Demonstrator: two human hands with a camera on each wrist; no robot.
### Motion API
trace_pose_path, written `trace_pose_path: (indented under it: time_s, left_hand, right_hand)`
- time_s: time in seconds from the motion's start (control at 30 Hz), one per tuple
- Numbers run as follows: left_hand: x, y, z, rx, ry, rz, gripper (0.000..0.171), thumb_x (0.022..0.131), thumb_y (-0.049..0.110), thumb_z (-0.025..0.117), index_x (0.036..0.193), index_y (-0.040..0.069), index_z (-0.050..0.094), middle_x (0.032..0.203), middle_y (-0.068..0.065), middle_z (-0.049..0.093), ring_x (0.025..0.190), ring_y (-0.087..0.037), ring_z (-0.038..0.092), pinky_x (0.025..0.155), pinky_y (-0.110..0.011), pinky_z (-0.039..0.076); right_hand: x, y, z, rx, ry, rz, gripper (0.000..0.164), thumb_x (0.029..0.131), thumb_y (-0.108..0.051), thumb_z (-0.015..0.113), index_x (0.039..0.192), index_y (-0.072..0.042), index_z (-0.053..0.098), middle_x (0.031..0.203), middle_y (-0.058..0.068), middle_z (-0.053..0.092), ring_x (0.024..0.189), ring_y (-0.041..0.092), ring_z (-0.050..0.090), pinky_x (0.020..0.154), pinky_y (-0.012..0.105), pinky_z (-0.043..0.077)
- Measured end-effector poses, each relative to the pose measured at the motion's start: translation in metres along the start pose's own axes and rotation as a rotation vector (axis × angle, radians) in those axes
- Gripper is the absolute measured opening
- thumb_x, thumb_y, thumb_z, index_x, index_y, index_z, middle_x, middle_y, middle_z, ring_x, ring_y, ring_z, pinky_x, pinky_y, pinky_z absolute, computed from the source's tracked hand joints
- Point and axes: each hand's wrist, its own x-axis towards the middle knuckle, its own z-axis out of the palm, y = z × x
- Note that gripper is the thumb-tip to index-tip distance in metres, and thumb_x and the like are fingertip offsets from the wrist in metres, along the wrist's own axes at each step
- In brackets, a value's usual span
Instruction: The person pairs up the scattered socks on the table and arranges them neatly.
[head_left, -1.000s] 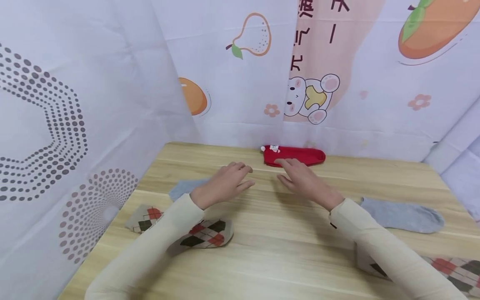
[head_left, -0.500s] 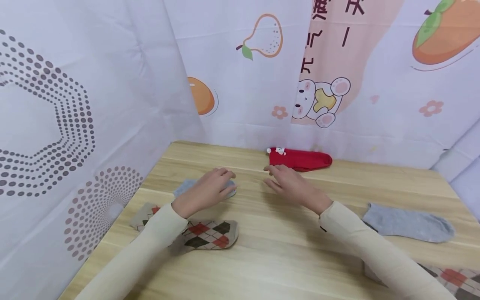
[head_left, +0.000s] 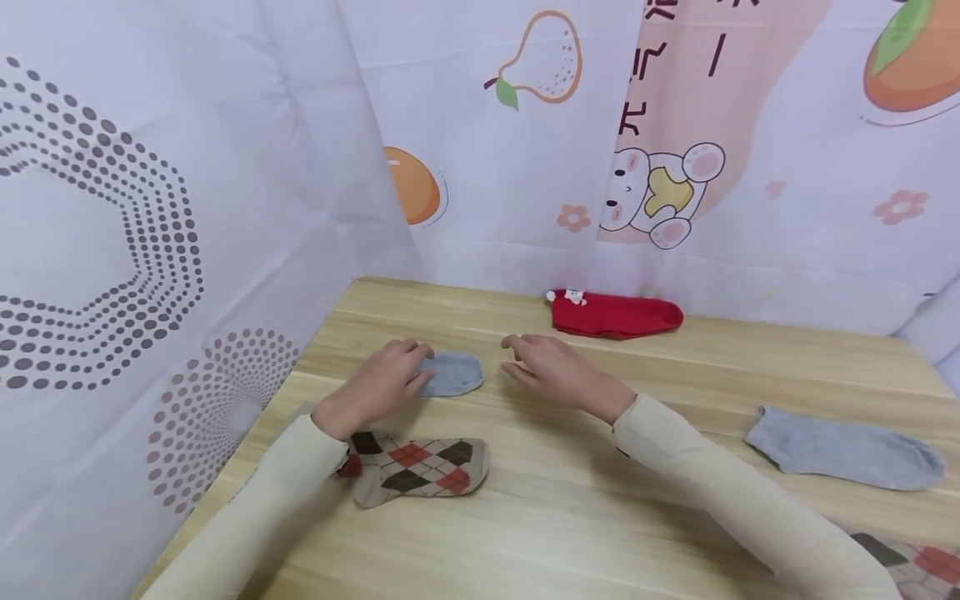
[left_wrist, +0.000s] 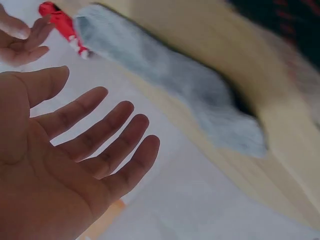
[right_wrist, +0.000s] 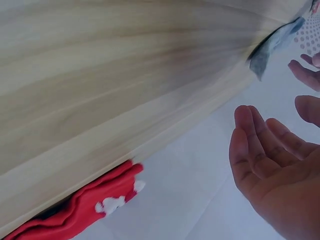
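My left hand (head_left: pixel 378 383) is over the left part of a light grey-blue sock (head_left: pixel 453 373), whose right end shows past the fingers. In the left wrist view that hand (left_wrist: pixel 75 145) has spread fingers and a bare palm, apart from the sock (left_wrist: pixel 165 70). My right hand (head_left: pixel 562 375) hovers over the table to the right of this sock, holding nothing. Its fingers bend slightly in the right wrist view. Behind it lies a red sock (head_left: pixel 618 317) with a white decoration at one end. An argyle sock (head_left: pixel 427 467) lies nearer, partly hidden by my left sleeve.
A second grey-blue sock (head_left: pixel 847 450) lies flat on the right of the wooden table (head_left: pixel 570 517). Another argyle sock (head_left: pixel 922 567) is cut off at the lower right, partly behind my right sleeve. Printed curtains (head_left: pixel 480 192) hang along the back and left edges.
Both hands have moved left, the right one away from the red sock. My left hand has uncovered the right end of the grey-blue sock. The head view has shifted slightly; the socks lie still.
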Motion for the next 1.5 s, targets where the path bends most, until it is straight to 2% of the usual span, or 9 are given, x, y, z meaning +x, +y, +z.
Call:
trace_pose_path:
  time_s: [0.27,0.4,0.57,0.8,0.97,1.1,1.3,1.4,1.5]
  left_hand:
    - [-0.012,-0.028,0.006,0.043,-0.038,-0.085,0.036,0.099,0.019,0.062,0.128,-0.002,0.058,0.120,-0.021,0.060,0.108,-0.039,0.058,0.086,-0.052,0.051]
    - [-0.017,-0.038,0.003,0.074,-0.086,-0.154,0.046,0.100,0.021,0.061,0.137,-0.003,0.050,0.129,-0.026,0.053,0.117,-0.046,0.051,0.090,-0.057,0.049]
    - [-0.026,-0.052,0.000,0.076,-0.129,-0.215,0.043,0.101,0.020,0.057,0.132,-0.009,0.052,0.127,-0.028,0.054,0.117,-0.048,0.051,0.093,-0.059,0.046]
    - [-0.030,-0.069,0.000,0.058,-0.113,-0.236,0.030,0.102,0.017,0.054,0.120,-0.007,0.057,0.117,-0.026,0.056,0.105,-0.044,0.053,0.087,-0.057,0.047]
    - [-0.028,-0.076,0.000,0.016,-0.117,-0.245,0.029,0.101,0.015,0.056,0.119,-0.007,0.059,0.114,-0.024,0.055,0.103,-0.040,0.051,0.087,-0.054,0.046]
    - [-0.026,-0.076,0.002,-0.006,-0.096,-0.237,0.026,0.098,0.013,0.062,0.118,-0.004,0.061,0.110,-0.020,0.055,0.098,-0.036,0.051,0.081,-0.051,0.048]
    - [-0.020,-0.076,0.007,-0.029,-0.063,-0.214,0.019,0.095,0.007,0.065,0.111,-0.003,0.064,0.105,-0.017,0.055,0.094,-0.032,0.052,0.080,-0.046,0.048]
    - [-0.018,-0.075,0.009,-0.086,-0.056,-0.202,0.012,0.093,0.003,0.065,0.103,-0.003,0.063,0.097,-0.014,0.056,0.088,-0.028,0.052,0.076,-0.042,0.048]
    - [-0.017,-0.076,0.008,-0.217,-0.068,-0.212,0.006,0.095,0.002,0.062,0.100,0.000,0.059,0.088,-0.009,0.058,0.077,-0.022,0.052,0.069,-0.037,0.046]
  right_hand:
    - [0.013,-0.007,0.007,0.009,-0.057,-0.017,0.035,0.099,-0.023,0.062,0.127,-0.001,0.059,0.110,0.011,0.069,0.094,0.022,0.067,0.087,0.039,0.054]
    - [0.024,-0.004,0.010,0.075,-0.096,0.025,0.036,0.100,-0.023,0.061,0.128,-0.001,0.059,0.100,0.006,0.068,0.087,0.017,0.064,0.081,0.035,0.054]
    - [0.036,0.002,0.012,0.163,-0.129,0.059,0.036,0.100,-0.022,0.060,0.127,0.001,0.059,0.091,0.003,0.067,0.080,0.014,0.061,0.077,0.033,0.053]
    - [0.048,0.004,0.017,0.137,-0.172,0.058,0.037,0.100,-0.024,0.060,0.127,0.001,0.060,0.082,0.000,0.064,0.074,0.014,0.057,0.073,0.031,0.051]
    - [0.058,0.000,0.021,0.111,-0.215,0.057,0.034,0.101,-0.026,0.059,0.124,-0.001,0.062,0.087,0.001,0.067,0.073,0.013,0.058,0.075,0.031,0.052]
    - [0.063,-0.005,0.026,0.077,-0.257,0.050,0.024,0.100,-0.026,0.060,0.111,-0.006,0.065,0.081,-0.001,0.064,0.069,0.012,0.055,0.068,0.028,0.049]
    - [0.065,-0.011,0.034,-0.007,-0.236,-0.009,0.010,0.098,-0.018,0.063,0.099,-0.009,0.065,0.077,-0.003,0.059,0.069,0.012,0.053,0.066,0.027,0.048]
    - [0.064,-0.014,0.036,-0.034,-0.217,-0.035,0.005,0.097,-0.013,0.063,0.097,-0.008,0.065,0.076,-0.002,0.060,0.067,0.013,0.054,0.065,0.028,0.049]
    - [0.063,-0.016,0.036,-0.045,-0.209,-0.047,0.005,0.096,-0.010,0.063,0.098,-0.007,0.066,0.077,-0.001,0.061,0.067,0.012,0.055,0.065,0.027,0.049]
